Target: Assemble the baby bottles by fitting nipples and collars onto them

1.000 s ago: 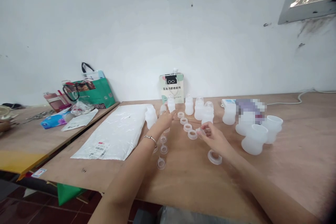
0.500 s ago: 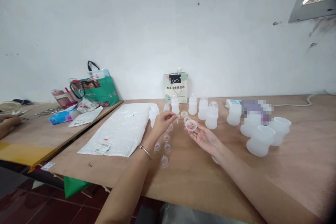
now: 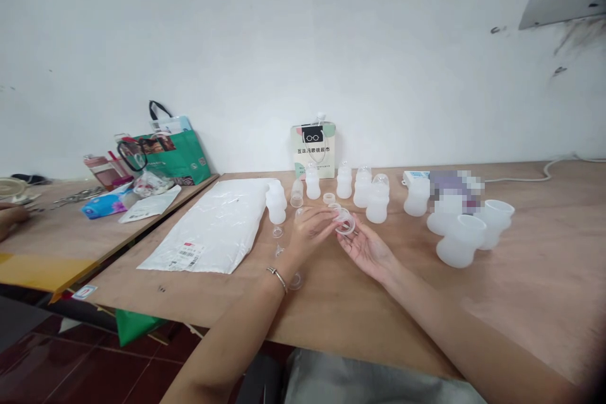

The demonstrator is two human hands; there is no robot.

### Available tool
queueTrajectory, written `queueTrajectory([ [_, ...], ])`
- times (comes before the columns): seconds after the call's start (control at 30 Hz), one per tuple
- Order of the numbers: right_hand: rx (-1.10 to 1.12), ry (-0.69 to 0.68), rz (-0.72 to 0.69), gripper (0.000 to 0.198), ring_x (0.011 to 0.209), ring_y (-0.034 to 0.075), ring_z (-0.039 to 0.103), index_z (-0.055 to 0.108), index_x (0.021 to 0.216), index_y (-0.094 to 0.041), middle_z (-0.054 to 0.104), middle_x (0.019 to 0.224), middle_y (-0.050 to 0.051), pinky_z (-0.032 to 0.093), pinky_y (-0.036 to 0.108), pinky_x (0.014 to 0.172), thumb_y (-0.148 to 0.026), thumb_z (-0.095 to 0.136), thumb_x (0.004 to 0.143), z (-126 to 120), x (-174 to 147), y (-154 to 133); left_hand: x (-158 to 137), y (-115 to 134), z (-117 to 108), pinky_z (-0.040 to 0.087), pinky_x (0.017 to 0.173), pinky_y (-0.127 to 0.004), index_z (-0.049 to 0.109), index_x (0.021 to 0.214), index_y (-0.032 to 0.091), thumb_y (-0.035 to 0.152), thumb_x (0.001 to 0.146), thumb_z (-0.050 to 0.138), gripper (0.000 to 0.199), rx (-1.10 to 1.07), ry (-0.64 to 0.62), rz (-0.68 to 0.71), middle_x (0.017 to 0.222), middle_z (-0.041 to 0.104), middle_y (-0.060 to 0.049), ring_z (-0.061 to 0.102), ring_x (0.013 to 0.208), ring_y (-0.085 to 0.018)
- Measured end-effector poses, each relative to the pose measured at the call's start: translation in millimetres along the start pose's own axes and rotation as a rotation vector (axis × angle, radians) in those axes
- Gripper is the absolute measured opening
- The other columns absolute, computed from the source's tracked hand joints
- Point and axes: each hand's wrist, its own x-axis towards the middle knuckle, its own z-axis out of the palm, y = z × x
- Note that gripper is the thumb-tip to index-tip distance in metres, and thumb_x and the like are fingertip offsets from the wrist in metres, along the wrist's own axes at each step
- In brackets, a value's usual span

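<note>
My right hand [image 3: 372,249] holds a translucent bottle collar ring [image 3: 350,230] upright between thumb and fingers. The fingers of my left hand [image 3: 312,227] are pinched together at the ring's left side. The clear bottle nipple they carried is mostly hidden now behind the fingers and ring. Just behind the hands lies another collar ring [image 3: 329,199]. Around my left wrist, loose clear nipples lie on the table, including one nipple [image 3: 278,231] on the left and another nipple [image 3: 295,281] partly covered by the wrist.
Capped baby bottles [image 3: 377,201] stand behind the hands, and several open bottle bodies [image 3: 459,243] stand at right. A white plastic mailer [image 3: 208,227] covers the left side. A paper bag [image 3: 312,151] leans at the wall. Another person's hand [image 3: 12,218] rests far left.
My left hand has moved right and brought the nipple up to the collar ring. My right hand still holds the ring in about the same place. The view has shifted slightly.
</note>
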Motion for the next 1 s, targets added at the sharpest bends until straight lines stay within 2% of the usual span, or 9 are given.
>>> queueTrajectory([
  [0.17,0.02,-0.034,-0.016,0.015,0.072,0.007,0.064,0.061,0.089,-0.019,0.067,0.086,0.0,0.055,0.016,0.071,-0.028,0.05,0.087,1.3,-3.2,1.0,-1.8,3.6,0.8,0.05,0.081,-0.032,0.063,0.093,0.019,0.028,0.08,0.058,0.016,-0.016,0.006,0.012,0.095,0.065,-0.006,0.06,0.091,-0.015],
  [0.27,0.008,-0.065,-0.052,0.017,0.074,0.007,0.064,0.061,0.09,-0.02,0.067,0.089,0.0,0.054,0.016,0.07,-0.031,0.05,0.087,0.0,-2.8,0.5,-0.5,5.4,-1.5,0.049,0.084,-0.033,0.06,0.1,0.02,0.031,0.079,0.06,0.024,-0.025,-0.073,0.036,0.1,0.062,-0.007,0.059,0.095,-0.017],
  [0.37,-0.037,-0.081,-0.051,0.024,0.07,0.008,0.064,0.062,0.089,-0.019,0.067,0.084,0.001,0.054,0.014,0.061,-0.038,0.047,0.087,-0.4,-2.2,-1.4,0.9,5.6,-3.0,0.047,0.088,-0.037,0.056,0.108,0.02,0.035,0.075,0.063,0.037,-0.028,-0.156,0.06,0.108,0.058,-0.01,0.056,0.102,-0.019],
  [0.5,-0.021,-0.072,-0.036,0.03,0.069,0.008,0.065,0.062,0.088,-0.018,0.068,0.081,0.001,0.053,0.013,0.06,-0.04,0.041,0.089,0.2,-2.7,-4.3,1.4,5.9,-1.9,0.047,0.089,-0.036,0.055,0.109,0.02,0.028,0.078,0.06,0.032,-0.017,-0.167,0.078,0.107,0.057,-0.01,0.054,0.103,-0.019],
  [0.63,-0.005,-0.102,-0.029,0.026,0.073,0.009,0.066,0.062,0.09,-0.018,0.069,0.083,0.001,0.054,0.016,0.067,-0.032,0.041,0.09,-1.2,-2.6,-5.6,1.6,7.0,-1.2,0.046,0.09,-0.037,0.055,0.109,0.019,0.027,0.08,0.057,0.03,-0.013,-0.188,0.046,0.111,0.055,-0.011,0.054,0.105,-0.019],
  [0.7,-0.031,-0.107,-0.03,0.018,0.075,0.01,0.067,0.063,0.088,-0.017,0.07,0.082,0.002,0.054,0.015,0.069,-0.019,0.045,0.086,-2.5,-2.4,-5.4,1.7,7.6,-1.2,0.045,0.094,-0.038,0.053,0.111,0.019,0.027,0.081,0.057,0.032,-0.035,-0.212,0.034,0.118,0.054,-0.012,0.052,0.11,-0.02],
  [0.8,-0.082,-0.132,-0.056,0.02,0.079,0.01,0.067,0.065,0.088,-0.015,0.071,0.083,0.003,0.052,0.012,0.071,-0.006,0.05,0.078,-4.4,-1.7,-3.8,1.7,7.5,-1.2,0.044,0.095,-0.038,0.051,0.112,0.019,0.027,0.08,0.058,0.033,-0.063,-0.197,0.025,0.121,0.054,-0.012,0.052,0.113,-0.02],
  [1.0,-0.181,-0.107,-0.122,0.019,0.078,0.008,0.067,0.068,0.085,-0.017,0.072,0.084,0.0,0.052,0.013,0.071,-0.008,0.063,0.069,-12.3,5.4,0.5,0.3,7.4,-0.6,0.046,0.091,-0.036,0.053,0.104,0.018,0.026,0.08,0.058,0.026,-0.036,-0.162,0.05,0.115,0.058,-0.011,0.055,0.108,-0.019],
])
